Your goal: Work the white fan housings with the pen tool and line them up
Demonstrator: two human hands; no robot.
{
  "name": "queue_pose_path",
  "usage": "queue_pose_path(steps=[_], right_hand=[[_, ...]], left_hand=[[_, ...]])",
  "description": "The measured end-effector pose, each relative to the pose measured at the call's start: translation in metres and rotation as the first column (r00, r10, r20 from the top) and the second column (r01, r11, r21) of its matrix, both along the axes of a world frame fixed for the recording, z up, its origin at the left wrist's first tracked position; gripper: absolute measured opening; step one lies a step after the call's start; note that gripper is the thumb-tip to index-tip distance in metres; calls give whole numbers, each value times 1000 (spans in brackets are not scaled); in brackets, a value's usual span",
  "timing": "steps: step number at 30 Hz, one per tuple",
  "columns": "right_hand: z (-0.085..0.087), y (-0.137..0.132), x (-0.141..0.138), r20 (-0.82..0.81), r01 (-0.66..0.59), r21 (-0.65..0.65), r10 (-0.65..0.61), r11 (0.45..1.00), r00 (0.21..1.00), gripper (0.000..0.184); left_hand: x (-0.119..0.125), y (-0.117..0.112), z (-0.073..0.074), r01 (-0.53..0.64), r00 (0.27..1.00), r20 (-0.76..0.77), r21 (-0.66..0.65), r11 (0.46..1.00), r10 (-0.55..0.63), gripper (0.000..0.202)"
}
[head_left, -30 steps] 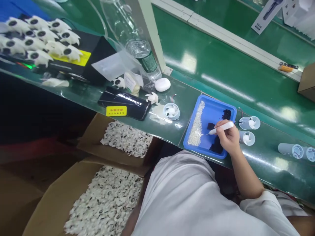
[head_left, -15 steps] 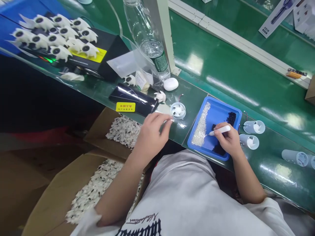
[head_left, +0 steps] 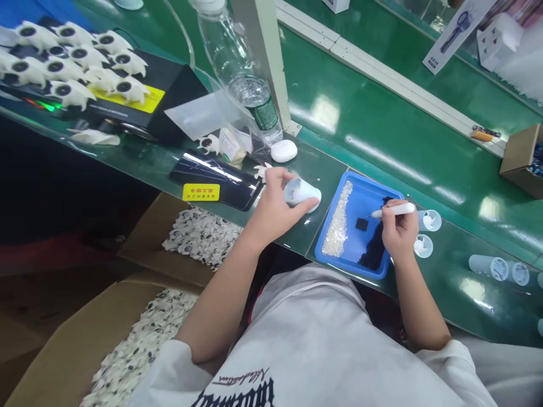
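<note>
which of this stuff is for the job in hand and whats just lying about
Likely for the job:
pale plastic tube, in the left hand
white pen-like tool, in the right hand
blue tray
whitish granules
small black parts

Likely just lying about:
water bottle
black phone
yellow card
white oval case

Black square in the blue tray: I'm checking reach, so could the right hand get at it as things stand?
Likely yes: the right hand holds a white tool, its tip near the black square, with nothing visible between.
</note>
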State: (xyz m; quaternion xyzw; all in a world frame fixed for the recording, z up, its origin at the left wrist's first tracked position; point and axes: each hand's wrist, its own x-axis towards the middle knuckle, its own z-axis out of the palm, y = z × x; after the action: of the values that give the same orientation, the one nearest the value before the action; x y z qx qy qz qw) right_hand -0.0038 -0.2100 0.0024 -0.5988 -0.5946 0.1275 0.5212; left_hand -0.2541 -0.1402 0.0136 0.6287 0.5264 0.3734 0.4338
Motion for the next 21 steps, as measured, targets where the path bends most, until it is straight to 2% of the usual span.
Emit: queue_pose_path(steps=[3,6,10,16,19,21], right_hand=[[-1,4,-1,105,17,-39,-12,999,994,22],[-1,3,-2,148,30,-80,-18,996,989,23],[-1,2,-2,157,21,-104,-5,994,988,21],[-1,2,-3,227,-21,-83,39,996,973,16],[0,0,-3,272,-54,-54,67,997,960,13],[1,-1,-2,290,-55,-44,66,998,955,12]], left_hand=[[-1,-6,12,23,941,337,-150,988,29,47],[-1,-14,23,68,854,514,-273,959,86,51],[-1,-19,28,54,806,567,-352,935,167,53],[-1,-23,24,50,747,622,-407,912,236,50],[4,-22,24,33,663,662,-493,869,351,49],[9,-21,26,34,576,677,-580,814,458,44]])
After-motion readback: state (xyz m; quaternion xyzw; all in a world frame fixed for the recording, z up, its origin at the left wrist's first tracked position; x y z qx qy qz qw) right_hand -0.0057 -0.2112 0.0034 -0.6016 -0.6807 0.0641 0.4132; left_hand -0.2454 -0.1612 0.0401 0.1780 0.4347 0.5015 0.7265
